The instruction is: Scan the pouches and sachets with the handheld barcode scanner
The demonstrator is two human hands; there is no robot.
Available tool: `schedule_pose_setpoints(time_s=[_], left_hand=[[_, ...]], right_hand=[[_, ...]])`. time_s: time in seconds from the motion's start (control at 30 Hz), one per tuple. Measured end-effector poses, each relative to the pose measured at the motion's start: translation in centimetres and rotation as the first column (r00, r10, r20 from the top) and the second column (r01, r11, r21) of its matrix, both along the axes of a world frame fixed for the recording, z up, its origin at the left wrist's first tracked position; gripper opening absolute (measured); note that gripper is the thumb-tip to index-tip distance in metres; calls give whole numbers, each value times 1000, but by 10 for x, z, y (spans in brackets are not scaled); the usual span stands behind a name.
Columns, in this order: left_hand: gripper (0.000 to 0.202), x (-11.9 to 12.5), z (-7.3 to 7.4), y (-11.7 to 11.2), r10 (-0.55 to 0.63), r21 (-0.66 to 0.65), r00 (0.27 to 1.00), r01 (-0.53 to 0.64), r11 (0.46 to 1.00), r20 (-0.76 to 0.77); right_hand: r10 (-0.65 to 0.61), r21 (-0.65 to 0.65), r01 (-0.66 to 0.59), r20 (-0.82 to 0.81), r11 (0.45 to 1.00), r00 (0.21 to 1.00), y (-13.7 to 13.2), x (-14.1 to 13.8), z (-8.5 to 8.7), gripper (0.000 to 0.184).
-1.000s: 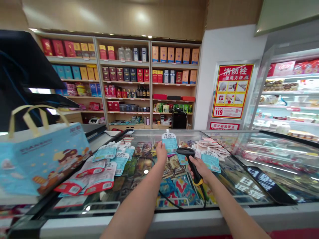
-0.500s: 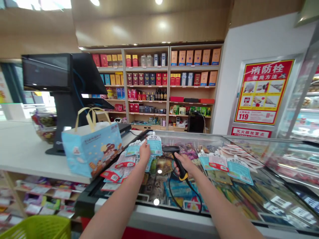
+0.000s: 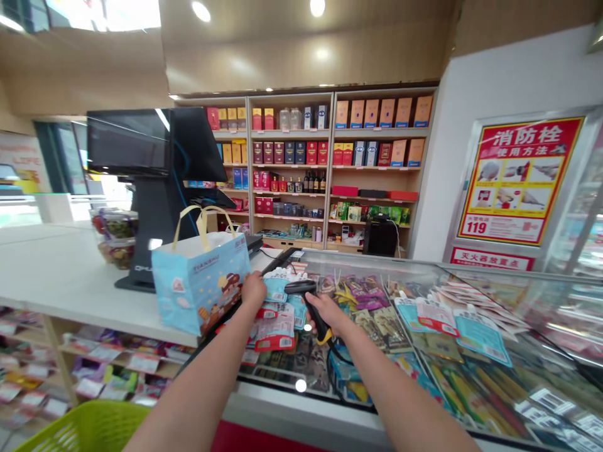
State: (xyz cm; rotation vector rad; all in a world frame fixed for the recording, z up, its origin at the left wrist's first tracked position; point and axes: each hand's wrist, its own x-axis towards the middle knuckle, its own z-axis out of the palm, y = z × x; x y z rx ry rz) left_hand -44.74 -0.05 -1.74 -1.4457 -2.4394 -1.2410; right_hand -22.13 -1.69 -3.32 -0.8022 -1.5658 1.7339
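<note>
Pouch-scanning seemingly in hand: right hand (image 3: 328, 312) wraps handheld barcode scanner (image 3: 317, 319), left hand's (image 3: 254, 289) grip can't be told, spouted drink pouches (image 3: 276, 331) just right of it; further scanning calls for aiming the scanner at a barcode.

1 head-worn camera: looks forward, down; hands (image 3: 254, 289) near, case (image 3: 273, 400) below, shelves (image 3: 292, 166) farther.

I'm receiving bright, mostly even feed. Ceiling lights (image 3: 317, 7) are burning white overhead; panel (image 3: 134, 14) at upper left is blowing out. Glass counter (image 3: 311, 370) is throwing back round glare spots; monitor (image 3: 129, 145) is catching pale streak. Wide lens is stretching edges, leaning poster (image 3: 521, 182) outward. Cooler (image 3: 584, 251) at right edge is showing soft. Fine print on pouches (image 3: 277, 331) is smearing.
</note>
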Motion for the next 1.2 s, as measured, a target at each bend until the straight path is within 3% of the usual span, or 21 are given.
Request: schedule_pose_setpoints(time_s=[0.1, 0.23, 0.33, 0.43, 0.53, 0.63, 0.73, 0.8, 0.9, 1.0, 1.1, 1.2], left_hand=[[42, 3, -1, -2, 34, -112, 996, -42, 993, -77], [46, 22, 2, -3, 35, 46, 967, -24, 999, -252], [42, 55, 5, 2, -6, 120, 949, 46, 992, -316], [38, 103, 3, 12, -179, 72, 942, 207, 976, -285], [32, 164, -7, 24, -382, -61, 899, 378, 924, -217], [25, 232, -19, 34, -522, -171, 840, 498, 850, -150], [27, 298, -28, 40, -669, -274, 737, 628, 729, -92], [33, 338, -31, 42, -703, -313, 708, 655, 687, -63], [51, 385, -34, 44, -642, -319, 759, 586, 745, -105], [70, 414, -37, 46, -581, -310, 798, 518, 797, -160], [77, 426, -40, 50, -585, -296, 802, 534, 792, -118], [75, 425, -42, 56, -574, -188, 818, 558, 808, -37]], right_hand=[[-7, 2, 7, 10, 1000, 1000, 0, 5, 1, 36], [-58, -27, 57, -29, 998, 998, 4, 22, 0, 33], [-158, -37, 156, -69, 987, 985, 9, 42, -2, 33], [-255, -44, 252, -80, 967, 964, 14, 72, -1, 35], [-351, -42, 349, -76, 936, 933, 18, 112, 0, 36], [-450, -23, 449, -89, 893, 889, 20, 161, -3, 35], [-532, -6, 533, -86, 846, 842, 20, 211, -7, 34], [-572, 1, 574, -76, 819, 817, 19, 242, -10, 33], [-624, -1, 626, -70, 780, 778, 17, 279, -14, 31], [-665, -14, 666, -81, 746, 743, 15, 302, -18, 31], [-695, -22, 698, -119, 716, 709, 16, 311, -20, 31], [-702, -18, 708, -151, 706, 696, 17, 311, -21, 33]])
